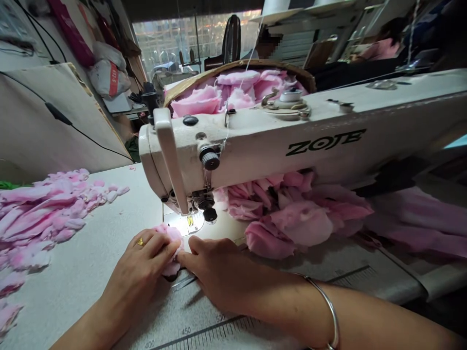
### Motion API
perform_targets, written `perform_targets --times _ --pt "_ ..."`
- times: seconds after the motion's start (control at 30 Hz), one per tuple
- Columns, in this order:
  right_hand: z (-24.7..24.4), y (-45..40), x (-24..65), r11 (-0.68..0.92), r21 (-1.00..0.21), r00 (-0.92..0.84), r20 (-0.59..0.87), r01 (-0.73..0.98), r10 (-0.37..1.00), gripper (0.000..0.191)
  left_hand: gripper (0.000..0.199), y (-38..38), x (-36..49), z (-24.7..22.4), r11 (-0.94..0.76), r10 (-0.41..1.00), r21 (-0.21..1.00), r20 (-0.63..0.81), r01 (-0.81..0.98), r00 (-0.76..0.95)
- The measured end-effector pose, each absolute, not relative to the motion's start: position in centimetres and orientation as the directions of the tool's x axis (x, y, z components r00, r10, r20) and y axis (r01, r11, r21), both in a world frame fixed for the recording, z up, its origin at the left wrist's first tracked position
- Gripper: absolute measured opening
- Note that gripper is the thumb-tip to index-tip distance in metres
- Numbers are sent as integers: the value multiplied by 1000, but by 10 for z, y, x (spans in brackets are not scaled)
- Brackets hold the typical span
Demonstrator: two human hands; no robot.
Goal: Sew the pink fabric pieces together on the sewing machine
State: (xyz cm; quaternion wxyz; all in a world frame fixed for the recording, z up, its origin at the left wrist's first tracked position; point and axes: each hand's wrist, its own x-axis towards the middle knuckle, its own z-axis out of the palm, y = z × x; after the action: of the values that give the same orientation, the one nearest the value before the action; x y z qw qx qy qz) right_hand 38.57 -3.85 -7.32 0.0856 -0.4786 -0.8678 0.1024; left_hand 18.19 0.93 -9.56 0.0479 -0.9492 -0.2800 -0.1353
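Note:
A small bunched piece of pink fabric [174, 238] is pinched in my left hand [148, 255], which wears a gold ring. Close against it from the right, my right hand [215, 265] has its fingers curled, with the thumb and index tip at the fabric's edge. Whether the right fingers grip the fabric is partly hidden. Both hands rest on the table just in front of the lit needle plate [186, 223] of a white sewing machine [251, 146]. The fabric lies short of the presser foot [190, 221].
Pink fabric petals [47, 209] lie heaped at the left, and more pink pieces [295, 216] sit under the machine arm. Behind the machine stands a round container [310, 80] of pink fabric. A printed ruler scale [207, 335] runs along the table front. Two people are farther back.

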Motion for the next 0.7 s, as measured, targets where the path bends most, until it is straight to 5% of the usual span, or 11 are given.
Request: perform_targets --times 0.13,0.27,0.43,0.7 --pt "-73 -35 397 493 -383 -505 77 781 860 20 28 7 186 -94 -843 487 -103 276 529 829" --pt "-71 -32 403 425 -316 -391 167 848 905 38 33 6 186 -95 -834 456 -179 308 521 835" --pt "-72 -30 403 385 -192 -353 181 903 918 29 34 5 184 -97 -826 503 -140 253 546 826" --pt "-73 -34 401 427 -259 -389 185 867 902 38 31 7 184 -99 -837 515 -58 252 544 820"
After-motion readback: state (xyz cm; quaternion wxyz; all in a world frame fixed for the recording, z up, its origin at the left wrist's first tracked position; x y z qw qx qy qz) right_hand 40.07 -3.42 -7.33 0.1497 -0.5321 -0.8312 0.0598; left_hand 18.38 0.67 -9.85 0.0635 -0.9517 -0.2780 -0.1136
